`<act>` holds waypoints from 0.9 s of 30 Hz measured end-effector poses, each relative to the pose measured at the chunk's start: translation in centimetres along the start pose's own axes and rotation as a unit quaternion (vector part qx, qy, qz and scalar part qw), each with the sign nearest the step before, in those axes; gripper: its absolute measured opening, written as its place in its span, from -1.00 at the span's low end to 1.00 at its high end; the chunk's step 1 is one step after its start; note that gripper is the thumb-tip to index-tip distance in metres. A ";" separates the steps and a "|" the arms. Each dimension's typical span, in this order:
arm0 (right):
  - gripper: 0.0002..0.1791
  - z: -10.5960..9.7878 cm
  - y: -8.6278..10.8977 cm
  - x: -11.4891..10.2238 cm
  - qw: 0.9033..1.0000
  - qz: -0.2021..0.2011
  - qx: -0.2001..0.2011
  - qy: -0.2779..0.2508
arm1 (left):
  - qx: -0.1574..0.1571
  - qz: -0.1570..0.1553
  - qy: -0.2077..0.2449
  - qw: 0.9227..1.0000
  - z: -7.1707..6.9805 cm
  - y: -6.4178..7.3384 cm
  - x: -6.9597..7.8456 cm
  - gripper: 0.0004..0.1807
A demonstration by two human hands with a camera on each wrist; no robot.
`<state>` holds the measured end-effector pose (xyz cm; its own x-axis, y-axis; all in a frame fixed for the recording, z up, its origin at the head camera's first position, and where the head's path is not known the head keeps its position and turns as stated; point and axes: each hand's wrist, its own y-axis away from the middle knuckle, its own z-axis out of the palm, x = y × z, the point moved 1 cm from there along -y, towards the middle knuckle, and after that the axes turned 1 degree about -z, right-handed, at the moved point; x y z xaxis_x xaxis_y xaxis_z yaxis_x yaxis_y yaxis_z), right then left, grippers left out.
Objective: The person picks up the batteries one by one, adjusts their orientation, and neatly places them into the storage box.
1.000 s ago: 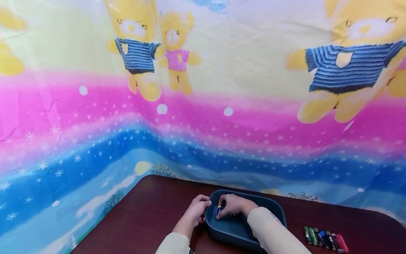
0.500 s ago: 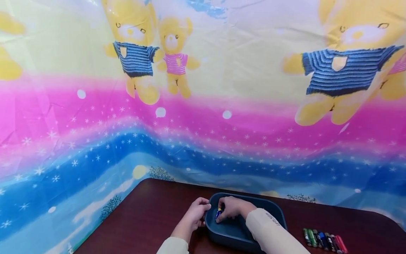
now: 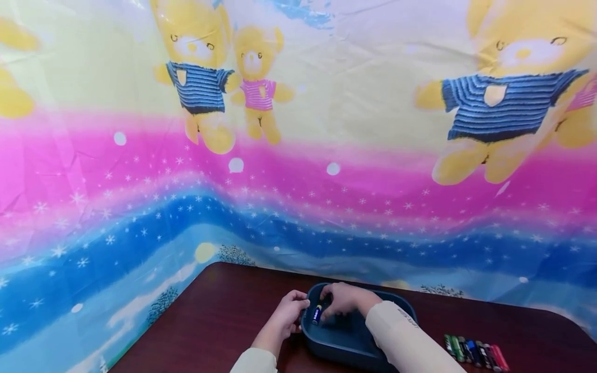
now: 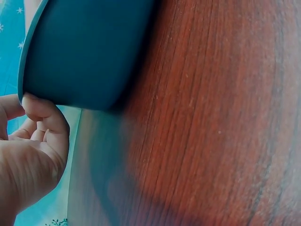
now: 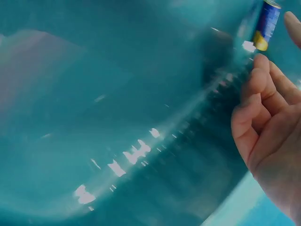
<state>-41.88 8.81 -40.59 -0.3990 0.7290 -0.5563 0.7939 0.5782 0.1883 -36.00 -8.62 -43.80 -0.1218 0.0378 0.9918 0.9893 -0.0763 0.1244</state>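
A dark blue-green plastic basin [image 3: 345, 349] stands on the table. My left hand [image 3: 285, 316] pinches its left rim, and the left wrist view shows the fingers [image 4: 44, 110] on either side of that edge. Inside, near the left wall, lies a blue battery [image 3: 317, 314] with a yellow end. My right hand [image 3: 347, 299] reaches into the basin beside it. In the right wrist view the battery [image 5: 267, 26] rests apart from the thumb; the fingertips [image 5: 261, 61] are close to its yellow end, and I cannot tell if they touch. The right forearm hides part of the basin.
Several batteries [image 3: 475, 352] in green, black, blue and red lie side by side in a row on the dark red-brown table [image 3: 224, 311], right of the basin. A printed bear curtain [image 3: 298, 207] hangs behind the table's back edge.
The right hand held the battery in the earlier frames; now its fingers have come away and the battery lies slightly farther left in the basin. The left hand keeps its grip on the rim.
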 end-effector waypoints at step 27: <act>-0.58 -7.9 10.1 2.0 0.994 -0.062 0.087 -0.004 | -0.024 -0.023 -0.021 0.999 -0.9 -0.2 0.2 -0.81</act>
<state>-38.26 19.02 -33.38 -0.4962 0.6527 -0.5726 0.8062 0.5911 -0.0248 -36.23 -9.45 -43.63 -0.1616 0.0846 0.9832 0.9777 -0.1220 0.1711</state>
